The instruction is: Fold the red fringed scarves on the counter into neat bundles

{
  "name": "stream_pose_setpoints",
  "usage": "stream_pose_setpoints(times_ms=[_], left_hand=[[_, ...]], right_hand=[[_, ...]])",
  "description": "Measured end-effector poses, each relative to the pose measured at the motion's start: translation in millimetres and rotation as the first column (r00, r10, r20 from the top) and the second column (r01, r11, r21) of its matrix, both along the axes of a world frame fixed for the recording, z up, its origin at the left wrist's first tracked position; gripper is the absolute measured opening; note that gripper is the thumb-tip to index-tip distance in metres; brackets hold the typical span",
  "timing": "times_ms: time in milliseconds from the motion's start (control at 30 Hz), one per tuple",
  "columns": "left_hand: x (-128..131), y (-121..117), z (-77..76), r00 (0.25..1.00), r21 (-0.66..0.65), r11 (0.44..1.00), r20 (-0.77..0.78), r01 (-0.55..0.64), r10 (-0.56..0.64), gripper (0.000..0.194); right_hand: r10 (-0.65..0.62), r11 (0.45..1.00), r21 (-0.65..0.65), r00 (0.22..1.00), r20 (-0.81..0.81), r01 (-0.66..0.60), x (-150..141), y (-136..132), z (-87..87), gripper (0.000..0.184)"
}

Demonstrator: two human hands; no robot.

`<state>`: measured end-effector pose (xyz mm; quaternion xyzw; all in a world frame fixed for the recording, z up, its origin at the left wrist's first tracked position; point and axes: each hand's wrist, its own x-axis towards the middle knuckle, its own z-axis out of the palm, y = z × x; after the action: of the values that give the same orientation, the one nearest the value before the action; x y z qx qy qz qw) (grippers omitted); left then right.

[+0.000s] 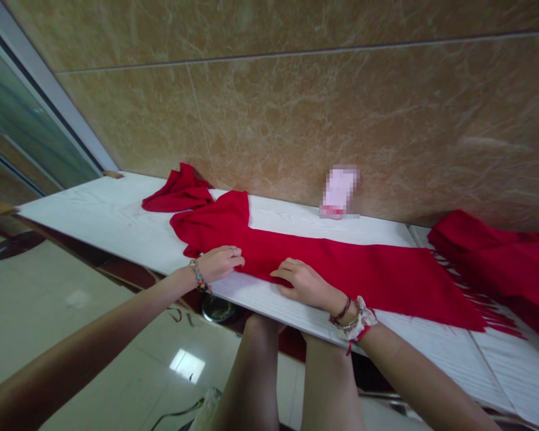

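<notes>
A long red fringed scarf (341, 263) lies flat along the white table, its far-left part bunched in folds. My left hand (220, 263) is at its near edge, left of the middle, with fingers curled and pinching the cloth. Farther right, my right hand (303, 281) rests palm down on the near edge, fingers loosely bent and apart from the thumb. The tassels (498, 311) spread out at the scarf's right end. What lies under my fingertips is hidden.
Another red cloth (179, 191) lies crumpled at the back left. More red fabric (498, 257) is heaped at the right. A blurred pink-white packet (340, 190) leans against the marbled tile wall (296, 120). Below the table edge sits a dark round dish (218, 308).
</notes>
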<state>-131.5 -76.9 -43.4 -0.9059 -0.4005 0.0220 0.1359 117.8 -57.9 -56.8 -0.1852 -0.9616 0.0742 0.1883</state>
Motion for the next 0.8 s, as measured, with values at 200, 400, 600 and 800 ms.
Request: stream_pose_setpoints(times_ms=[200, 400, 600, 800], left_hand=[[2.9, -3.8, -11.5, 0.995, 0.033, 0.999, 0.094, -0.028, 0.024, 0.028], [-0.8, -7.2, -17.0, 0.991, 0.073, 0.997, 0.13, 0.014, -0.023, 0.029], [7.6, -11.1, -12.0, 0.999, 0.061, 0.998, 0.036, 0.034, -0.036, 0.019], [20.0, -5.1, -18.9, 0.984, 0.204, 0.962, -0.022, 0.18, -0.179, 0.015]], right_hand=[[-0.07, 0.986, 0.154, 0.993, 0.096, 0.055, -5.9, -2.4, -4.7, 0.015], [-0.069, 0.958, 0.285, 0.994, 0.084, 0.042, -7.0, -1.8, -7.4, 0.019], [-0.11, 0.941, 0.328, 0.991, 0.07, 0.081, -9.0, -3.7, -10.2, 0.011], [-0.144, 0.919, 0.378, 0.988, 0.049, 0.115, -10.0, -4.2, -10.8, 0.021]])
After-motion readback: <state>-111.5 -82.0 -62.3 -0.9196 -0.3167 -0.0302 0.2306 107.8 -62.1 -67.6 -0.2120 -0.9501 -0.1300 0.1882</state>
